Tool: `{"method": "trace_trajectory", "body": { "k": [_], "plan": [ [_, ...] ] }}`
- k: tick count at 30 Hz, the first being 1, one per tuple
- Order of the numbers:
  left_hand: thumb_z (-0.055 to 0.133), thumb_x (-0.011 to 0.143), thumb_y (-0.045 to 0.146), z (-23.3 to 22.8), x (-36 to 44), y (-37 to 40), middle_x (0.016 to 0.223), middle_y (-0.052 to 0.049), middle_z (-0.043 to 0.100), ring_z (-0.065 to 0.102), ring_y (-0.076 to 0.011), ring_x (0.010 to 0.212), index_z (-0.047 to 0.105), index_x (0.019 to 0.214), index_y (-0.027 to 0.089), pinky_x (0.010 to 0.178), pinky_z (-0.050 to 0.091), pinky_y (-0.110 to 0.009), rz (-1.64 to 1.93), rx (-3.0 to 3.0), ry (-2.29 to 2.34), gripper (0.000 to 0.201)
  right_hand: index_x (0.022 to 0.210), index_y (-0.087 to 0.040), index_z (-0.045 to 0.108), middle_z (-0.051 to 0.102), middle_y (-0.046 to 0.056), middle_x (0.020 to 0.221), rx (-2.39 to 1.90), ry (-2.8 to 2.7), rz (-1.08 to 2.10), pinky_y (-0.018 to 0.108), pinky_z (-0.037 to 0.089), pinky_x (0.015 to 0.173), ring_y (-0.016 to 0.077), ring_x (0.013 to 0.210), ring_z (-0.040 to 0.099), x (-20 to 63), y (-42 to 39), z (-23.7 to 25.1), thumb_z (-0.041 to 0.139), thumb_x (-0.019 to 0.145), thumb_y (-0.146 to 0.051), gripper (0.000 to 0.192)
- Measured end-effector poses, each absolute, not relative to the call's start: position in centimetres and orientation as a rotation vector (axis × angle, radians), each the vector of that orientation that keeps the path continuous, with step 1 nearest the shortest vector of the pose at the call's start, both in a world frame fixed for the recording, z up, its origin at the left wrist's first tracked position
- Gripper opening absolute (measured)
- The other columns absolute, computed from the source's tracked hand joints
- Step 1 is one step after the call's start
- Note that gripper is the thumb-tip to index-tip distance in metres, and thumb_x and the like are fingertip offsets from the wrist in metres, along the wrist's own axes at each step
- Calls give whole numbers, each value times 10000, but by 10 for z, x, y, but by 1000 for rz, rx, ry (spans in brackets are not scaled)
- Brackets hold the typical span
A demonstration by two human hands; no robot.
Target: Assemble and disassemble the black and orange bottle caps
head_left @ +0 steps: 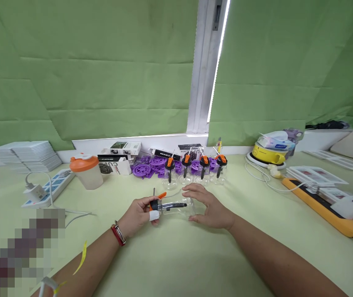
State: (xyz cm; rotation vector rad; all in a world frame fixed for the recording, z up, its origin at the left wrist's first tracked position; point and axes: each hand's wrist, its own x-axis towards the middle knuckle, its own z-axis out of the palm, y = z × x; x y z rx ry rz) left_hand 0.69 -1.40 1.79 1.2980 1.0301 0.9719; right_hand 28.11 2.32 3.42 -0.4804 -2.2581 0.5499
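Observation:
A transparent bottle (pixel 176 209) with a black and orange lid lies sideways between my hands, with a dark tube running inside it. My left hand (pixel 141 212) is closed on the lid end, where an orange lever and a thin metal straw stick up; one finger or thumb has a white wrap. My right hand (pixel 205 208) curves around the base of the bottle, fingers on the far side and thumb on the near side. Several similar bottles (pixel 204 165) with orange and black lids stand upright beyond my hands.
Purple plastic parts (pixel 142 170) and printed boxes (pixel 114 165) sit behind the bottles. An orange-lidded shaker cup (pixel 86 171) and a white power strip (pixel 55 187) are at left. At right are a yellow pot (pixel 264 153), an orange power strip (pixel 321 210) and cables.

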Motion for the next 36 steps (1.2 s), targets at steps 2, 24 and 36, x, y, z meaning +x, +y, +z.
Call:
{"method": "trace_trajectory", "body": {
  "k": [2, 24, 36],
  "plan": [
    [766, 625, 278, 19, 6, -15, 686, 5, 655, 599, -143, 554, 587, 1158, 123, 589, 539, -337, 979, 1298, 1036, 584, 1280, -298, 504, 493, 103, 1300, -463, -2272, 487, 485, 296, 1058, 278, 1234, 408, 281, 22, 36, 706, 743, -372, 578],
    [771, 598, 285, 20, 14, -19, 851, -15, 594, 510, -116, 689, 663, 1072, 157, 651, 458, -261, 1000, 1492, 1079, 503, 1046, -153, 544, 630, 45, 642, -1078, -1536, 1721, 194, 301, 308, 107, 366, 504, 266, 34, -1, 282, 852, -700, 637],
    [761, 615, 292, 13, 5, -10, 841, -8, 592, 524, -115, 667, 635, 1125, 152, 645, 464, -271, 1069, 1452, 1126, 544, 1268, -318, 410, 488, 51, 1197, -755, -1505, 1823, 254, 506, 569, 106, 675, 636, 275, 29, 10, 719, 721, -356, 629]
  ]
}}
